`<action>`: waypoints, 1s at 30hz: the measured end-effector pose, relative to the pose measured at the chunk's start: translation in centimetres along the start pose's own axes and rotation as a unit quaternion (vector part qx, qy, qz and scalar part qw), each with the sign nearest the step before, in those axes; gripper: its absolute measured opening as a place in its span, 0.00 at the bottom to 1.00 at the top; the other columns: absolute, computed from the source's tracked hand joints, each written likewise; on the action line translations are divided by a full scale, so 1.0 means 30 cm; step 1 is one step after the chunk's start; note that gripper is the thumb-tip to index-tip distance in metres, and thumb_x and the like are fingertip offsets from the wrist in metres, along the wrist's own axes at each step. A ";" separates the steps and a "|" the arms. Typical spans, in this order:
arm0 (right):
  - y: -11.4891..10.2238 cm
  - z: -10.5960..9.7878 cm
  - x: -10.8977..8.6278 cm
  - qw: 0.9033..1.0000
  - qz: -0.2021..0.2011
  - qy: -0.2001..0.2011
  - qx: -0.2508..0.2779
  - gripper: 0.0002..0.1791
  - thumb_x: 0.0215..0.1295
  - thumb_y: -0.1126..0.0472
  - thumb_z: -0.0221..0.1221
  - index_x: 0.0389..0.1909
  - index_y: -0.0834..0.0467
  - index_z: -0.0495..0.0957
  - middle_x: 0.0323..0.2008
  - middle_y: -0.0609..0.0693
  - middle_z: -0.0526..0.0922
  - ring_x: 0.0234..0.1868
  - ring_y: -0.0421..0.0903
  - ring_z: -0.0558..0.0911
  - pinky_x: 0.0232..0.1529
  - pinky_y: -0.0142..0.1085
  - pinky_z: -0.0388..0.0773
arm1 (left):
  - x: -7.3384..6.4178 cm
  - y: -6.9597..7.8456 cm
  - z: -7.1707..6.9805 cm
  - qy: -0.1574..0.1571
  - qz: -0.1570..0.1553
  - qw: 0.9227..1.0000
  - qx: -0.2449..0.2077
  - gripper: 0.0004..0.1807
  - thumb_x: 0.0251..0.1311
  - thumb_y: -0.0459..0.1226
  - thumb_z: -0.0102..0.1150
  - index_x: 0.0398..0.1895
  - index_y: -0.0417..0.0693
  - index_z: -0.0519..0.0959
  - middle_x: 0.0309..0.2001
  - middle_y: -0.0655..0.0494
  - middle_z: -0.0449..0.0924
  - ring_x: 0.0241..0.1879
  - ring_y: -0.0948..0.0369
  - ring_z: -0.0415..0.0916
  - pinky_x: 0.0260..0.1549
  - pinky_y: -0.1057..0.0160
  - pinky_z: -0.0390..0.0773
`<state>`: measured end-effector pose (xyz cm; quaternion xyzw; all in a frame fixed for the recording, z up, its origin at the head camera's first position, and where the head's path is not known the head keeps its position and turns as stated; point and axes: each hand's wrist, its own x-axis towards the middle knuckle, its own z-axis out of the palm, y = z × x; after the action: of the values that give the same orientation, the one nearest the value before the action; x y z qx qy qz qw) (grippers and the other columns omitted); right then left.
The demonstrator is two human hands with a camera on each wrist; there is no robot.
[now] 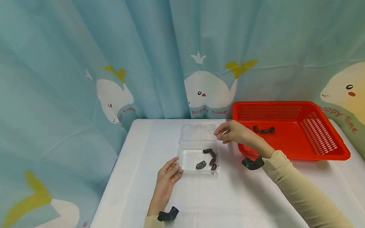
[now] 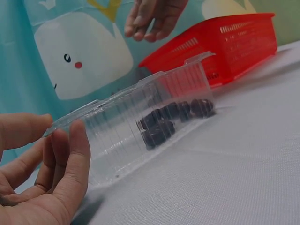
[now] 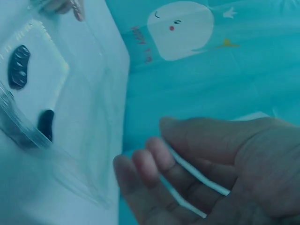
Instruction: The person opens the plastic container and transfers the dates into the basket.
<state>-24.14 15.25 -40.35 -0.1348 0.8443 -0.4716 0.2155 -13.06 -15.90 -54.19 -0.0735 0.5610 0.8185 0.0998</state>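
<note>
A clear plastic clamshell box stands on the table with its lid folded back. Several dark, glossy oblong pieces that look like dates lie along its right side; a patterned one sits nearer the middle. My left hand pinches the box's rim at the left, thumb above and fingers below, as the left wrist view shows. Beside the lid's right edge, my right hand hovers with loosely bent fingers. Nothing shows between them in the right wrist view, where thumb and fingertips are apart.
A red plastic basket stands at the right of the table, holding a few more dark pieces. White cloth covers the table. A blue curtain with whale prints hangs right behind the table's back edge.
</note>
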 end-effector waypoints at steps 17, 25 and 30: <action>0.086 0.218 0.075 0.982 -0.168 -0.072 -0.051 0.16 0.68 0.72 0.64 0.56 0.67 0.79 0.51 0.66 0.84 0.48 0.50 0.86 0.56 0.43 0.87 | 0.013 0.002 -0.002 0.000 -0.008 1.000 -0.007 0.28 0.75 0.33 0.57 0.75 0.37 0.67 0.44 0.58 0.73 0.45 0.65 0.76 0.52 0.68 0.85; 0.106 0.295 0.084 0.980 -0.153 -0.079 -0.102 0.22 0.67 0.67 0.67 0.61 0.64 0.77 0.56 0.60 0.83 0.57 0.58 0.83 0.60 0.49 0.85 | 0.014 0.002 -0.002 -0.003 -0.002 1.000 -0.009 0.28 0.75 0.32 0.57 0.75 0.36 0.67 0.44 0.57 0.72 0.46 0.64 0.76 0.52 0.66 0.85; 0.111 0.330 0.080 0.976 -0.147 -0.093 -0.134 0.21 0.68 0.64 0.68 0.60 0.64 0.79 0.56 0.57 0.84 0.56 0.55 0.83 0.60 0.49 0.85 | 0.007 -0.003 -0.008 -0.006 -0.004 1.000 -0.004 0.28 0.76 0.32 0.56 0.75 0.36 0.66 0.44 0.59 0.72 0.45 0.66 0.76 0.53 0.68 0.85</action>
<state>-21.45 8.63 -48.32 -0.3284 0.8471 -0.3663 0.2009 -13.23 -16.08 -54.40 -0.0710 0.5569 0.8207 0.1060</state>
